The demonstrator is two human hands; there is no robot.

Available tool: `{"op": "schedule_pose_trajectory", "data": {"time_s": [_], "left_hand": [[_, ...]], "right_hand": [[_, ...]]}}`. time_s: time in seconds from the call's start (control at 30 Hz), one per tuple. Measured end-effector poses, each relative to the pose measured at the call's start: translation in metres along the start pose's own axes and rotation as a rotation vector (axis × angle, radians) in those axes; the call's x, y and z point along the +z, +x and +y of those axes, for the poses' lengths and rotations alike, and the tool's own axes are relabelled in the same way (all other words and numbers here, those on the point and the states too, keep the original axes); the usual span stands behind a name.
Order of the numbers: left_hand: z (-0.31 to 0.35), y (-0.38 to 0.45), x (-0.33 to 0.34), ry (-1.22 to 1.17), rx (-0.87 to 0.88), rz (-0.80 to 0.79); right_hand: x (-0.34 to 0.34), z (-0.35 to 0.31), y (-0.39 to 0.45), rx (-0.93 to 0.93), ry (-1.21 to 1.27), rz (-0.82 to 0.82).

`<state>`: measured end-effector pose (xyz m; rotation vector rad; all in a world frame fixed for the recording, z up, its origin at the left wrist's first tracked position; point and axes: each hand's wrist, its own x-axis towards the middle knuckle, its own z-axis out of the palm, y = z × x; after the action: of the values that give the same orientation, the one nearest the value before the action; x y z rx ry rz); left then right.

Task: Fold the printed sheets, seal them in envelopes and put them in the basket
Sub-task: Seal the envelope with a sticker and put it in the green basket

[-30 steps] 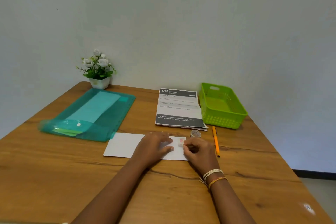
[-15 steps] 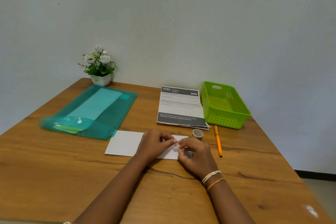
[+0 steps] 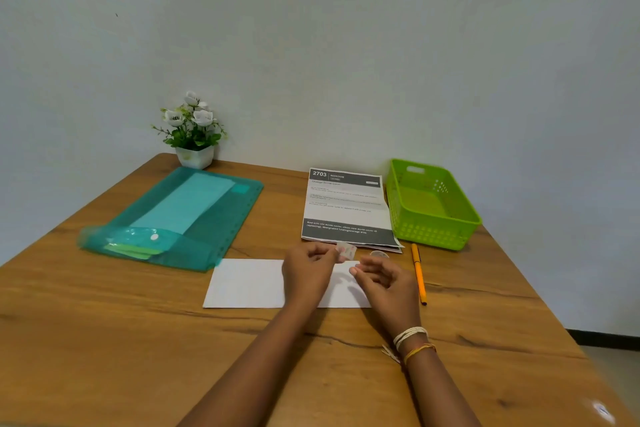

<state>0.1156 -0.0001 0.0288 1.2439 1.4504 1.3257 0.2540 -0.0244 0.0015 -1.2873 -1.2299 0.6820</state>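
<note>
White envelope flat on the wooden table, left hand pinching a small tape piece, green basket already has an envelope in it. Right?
Not quite. The head view shows the green plastic basket empty. The rest holds: white envelope flat on the wooden table, left hand pinching the small tape piece.

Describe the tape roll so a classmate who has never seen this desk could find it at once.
Start at the green basket on the table's far right, then come nearer to the printed sheets beside it. Just below their near right corner, left of the orange pen, sits the tape roll. It is the only small round thing there, partly hidden by the right hand.
</note>
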Motion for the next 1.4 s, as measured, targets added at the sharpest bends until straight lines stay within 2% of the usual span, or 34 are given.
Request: {"op": "schedule_pose_trajectory", "data": {"time_s": [0.13,0.33,0.53,0.6,0.67,0.73,0.83,0.93,1.23,1.4], "left_hand": [[0.002,-0.009,0.015,-0.059,-0.119,-0.038],[0.003,-0.007,0.017,-0.034,-0.126,-0.122],[-0.006,-0.004,0.008,0.211,0.052,-0.188],[-0.009,-0.003,0.002,0.43,0.199,-0.202],[-0.015,-0.001,-0.005,0.724,0.403,-0.186],[-0.023,0.001,-0.012,0.851,0.464,-0.201],[-0.031,0.002,-0.015,0.804,0.43,-0.223],[-0.031,0.002,-0.016,0.813,0.458,-0.247],[-0.03,0.0,-0.018,0.841,0.448,-0.312],[-0.033,0.001,-0.018,0.889,0.455,-0.36]], "right_hand": [[-0.004,0.0,0.004,0.063,0.129,0.03],[-0.008,0.0,0.006,0.127,0.267,0.033],[-0.011,-0.005,0.006,0.137,0.282,0.03],[-0.012,-0.002,0.008,0.162,0.267,0.038],[-0.012,0.003,0.01,0.174,0.22,0.042],[-0.01,0.008,0.013,0.134,0.097,0.033],[-0.007,0.01,0.018,0.041,-0.201,-0.023],[-0.005,0.005,0.025,0.0,-0.389,-0.06],[0.011,0.009,0.028,0.062,-0.488,0.112],[0.016,0.005,0.024,0.079,-0.541,0.139]]}}
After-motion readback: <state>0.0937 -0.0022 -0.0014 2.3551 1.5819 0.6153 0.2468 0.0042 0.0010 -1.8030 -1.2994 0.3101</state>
